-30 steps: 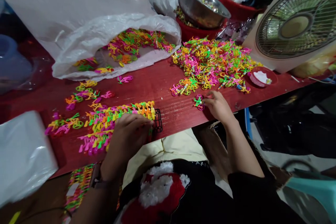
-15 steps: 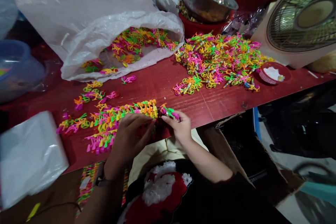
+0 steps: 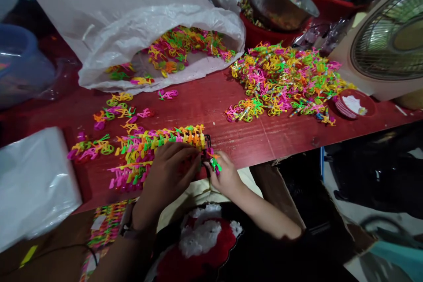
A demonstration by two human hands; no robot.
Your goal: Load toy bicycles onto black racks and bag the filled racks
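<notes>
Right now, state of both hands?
Left hand: over the rows of colorful toys, fingers bent; grip hidden, can't tell.
Right hand: closed, holding a small toy beside the black rack.

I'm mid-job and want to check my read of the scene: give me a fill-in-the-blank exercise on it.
1. The small multicoloured plastic piece is held in the ____ hand.
2. The left hand lies over the rows of pieces, on a tabletop coloured ____.
3. The plastic bag, with pieces visible inside, has its mouth ____.
4. Beside the loose heap, at the right edge, stands an electric ____.

Missing words: right; red; open; fan.
</notes>
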